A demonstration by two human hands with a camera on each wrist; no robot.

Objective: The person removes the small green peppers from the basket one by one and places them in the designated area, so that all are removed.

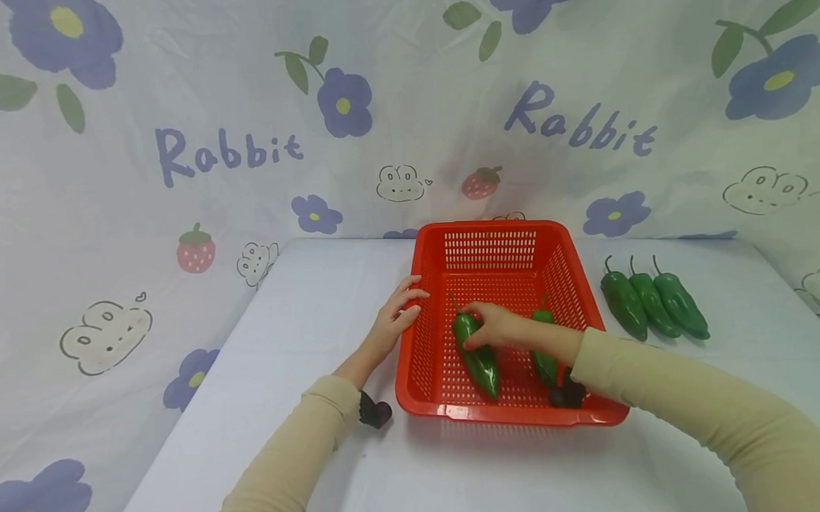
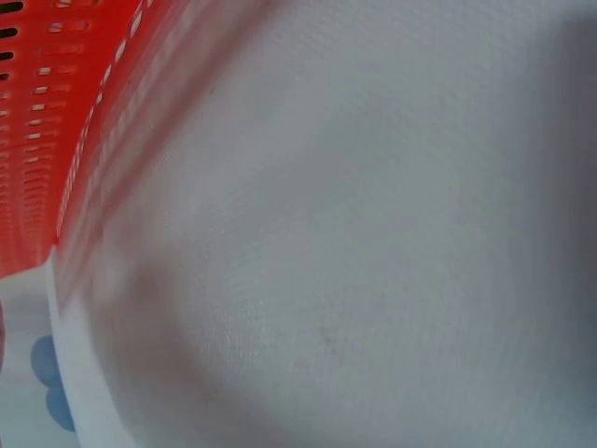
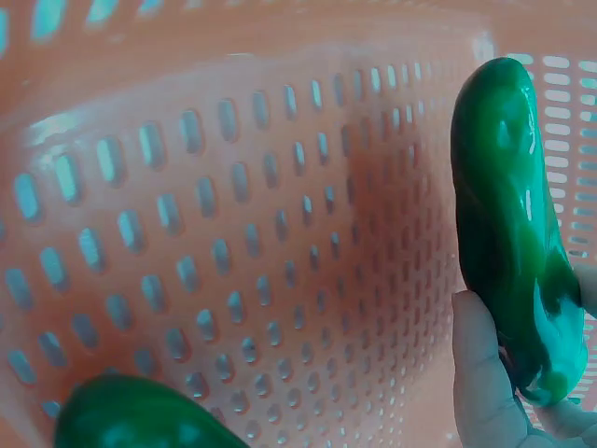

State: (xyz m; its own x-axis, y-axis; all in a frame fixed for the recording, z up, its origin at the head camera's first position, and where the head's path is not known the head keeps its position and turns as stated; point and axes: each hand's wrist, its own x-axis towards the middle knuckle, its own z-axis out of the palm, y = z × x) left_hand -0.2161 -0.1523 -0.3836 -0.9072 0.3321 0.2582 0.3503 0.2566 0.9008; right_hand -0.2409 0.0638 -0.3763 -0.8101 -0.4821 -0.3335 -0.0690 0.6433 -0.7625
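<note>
Inside a red plastic basket (image 1: 499, 414), my right hand (image 1: 494, 326) grips a green pepper (image 1: 480, 366) near its stem end, thumb on one side and fingers on the other. The right wrist view shows that pepper (image 3: 508, 196) between thumb and fingers. A second green pepper (image 1: 544, 357) lies in the basket to its right, partly hidden under my right forearm. My left hand (image 1: 392, 318) is at the basket's left rim, fingers extended and slightly spread. The left wrist view shows only the basket's wall (image 2: 42, 140) and white cloth.
Three green peppers (image 1: 653, 304) lie side by side on the white table (image 1: 316, 306), right of the basket. A patterned curtain (image 1: 403, 103) with flowers and rabbits hangs behind the table. Dark wrist cameras (image 1: 374, 410) sit beneath both wrists.
</note>
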